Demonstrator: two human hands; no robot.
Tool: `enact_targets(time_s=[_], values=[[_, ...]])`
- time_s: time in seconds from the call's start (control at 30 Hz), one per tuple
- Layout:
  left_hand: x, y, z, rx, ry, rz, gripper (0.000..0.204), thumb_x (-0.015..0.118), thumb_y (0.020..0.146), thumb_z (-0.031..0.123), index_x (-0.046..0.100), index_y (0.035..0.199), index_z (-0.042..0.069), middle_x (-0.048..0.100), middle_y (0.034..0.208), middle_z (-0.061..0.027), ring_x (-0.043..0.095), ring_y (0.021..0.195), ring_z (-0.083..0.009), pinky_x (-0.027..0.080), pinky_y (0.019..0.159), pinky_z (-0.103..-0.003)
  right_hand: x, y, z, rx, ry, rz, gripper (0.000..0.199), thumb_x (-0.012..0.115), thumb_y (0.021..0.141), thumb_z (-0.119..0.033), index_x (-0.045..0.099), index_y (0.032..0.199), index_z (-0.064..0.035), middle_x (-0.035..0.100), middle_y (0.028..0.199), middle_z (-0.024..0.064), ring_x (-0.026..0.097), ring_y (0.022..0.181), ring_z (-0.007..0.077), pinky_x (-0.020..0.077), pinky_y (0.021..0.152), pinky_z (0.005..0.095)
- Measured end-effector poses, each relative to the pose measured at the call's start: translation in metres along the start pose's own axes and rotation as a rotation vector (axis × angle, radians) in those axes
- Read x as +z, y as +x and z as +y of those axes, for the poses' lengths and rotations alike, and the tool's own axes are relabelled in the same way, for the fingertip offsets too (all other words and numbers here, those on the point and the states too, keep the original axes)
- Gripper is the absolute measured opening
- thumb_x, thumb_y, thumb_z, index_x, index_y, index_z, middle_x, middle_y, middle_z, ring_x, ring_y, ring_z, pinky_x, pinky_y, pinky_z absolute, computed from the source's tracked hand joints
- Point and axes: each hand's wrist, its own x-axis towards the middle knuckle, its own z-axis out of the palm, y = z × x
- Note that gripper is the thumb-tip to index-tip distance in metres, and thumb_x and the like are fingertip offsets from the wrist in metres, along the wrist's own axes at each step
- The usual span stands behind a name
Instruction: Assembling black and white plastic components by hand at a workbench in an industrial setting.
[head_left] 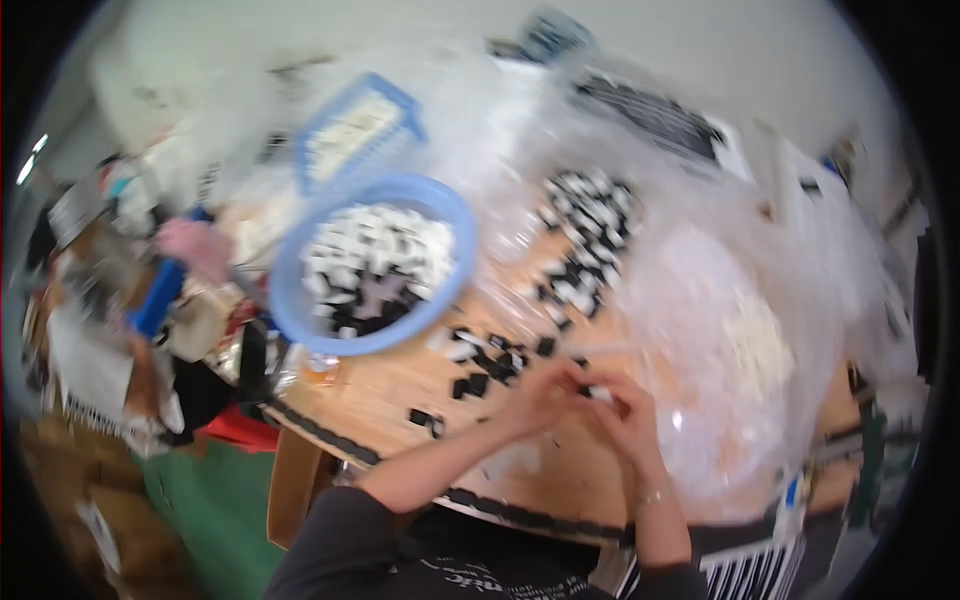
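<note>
Both hands meet over the near part of the wooden table. My left hand (545, 393) has its fingers closed in a pinch, and my right hand (624, 403) pinches from the other side. Between their fingertips is a small black and white piece (590, 392), blurred and partly hidden by the fingers. Loose black pieces (490, 358) lie just left of the hands. Farther off, a larger heap of black and white pieces (590, 230) spreads over the tabletop.
A blue round basin (455, 290) of white and black pieces stands at the left, a blue basket (415, 125) behind it. Clear plastic bags (690, 400) cover the right side, one holding pale pieces (760, 345). Mixed clutter (180, 290) fills the far left.
</note>
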Motion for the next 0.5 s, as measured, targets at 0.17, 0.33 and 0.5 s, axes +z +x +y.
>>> enact_targets(time_s=[0.17,0.33,0.5], values=[[0.021,0.009,-0.017,0.036,-0.504,-0.028,0.013,0.060,0.086,-0.005,0.058,0.098,-0.002,0.062,0.093,-0.0076,0.063,0.083,-0.0146,0.052,0.075,-0.026,-0.008,-0.017,0.030,0.142,0.127,0.149,0.011,0.058,0.091,-0.006,0.064,0.094,0.0027,0.063,0.085,0.0025,0.057,0.072,0.0075,0.0455,0.064,0.0191],[0.030,0.018,-0.037,0.134,-0.502,0.050,0.011,0.056,0.085,-0.010,0.056,0.095,-0.005,0.061,0.085,-0.0084,0.063,0.074,-0.0149,0.053,0.068,-0.026,0.000,-0.009,0.045,-0.019,0.116,0.171,0.013,0.054,0.095,-0.009,0.060,0.099,0.0019,0.062,0.083,0.0021,0.057,0.071,0.0069,0.0463,0.064,0.0190],[0.023,0.021,-0.036,0.061,-0.469,0.092,0.008,0.057,0.082,-0.010,0.058,0.086,-0.003,0.061,0.078,-0.0061,0.062,0.070,-0.0123,0.051,0.064,-0.025,0.004,-0.004,0.049,-0.077,0.112,0.101,0.017,0.053,0.095,-0.009,0.060,0.104,0.0042,0.064,0.087,0.0040,0.058,0.073,0.0076,0.0466,0.066,0.0196]])
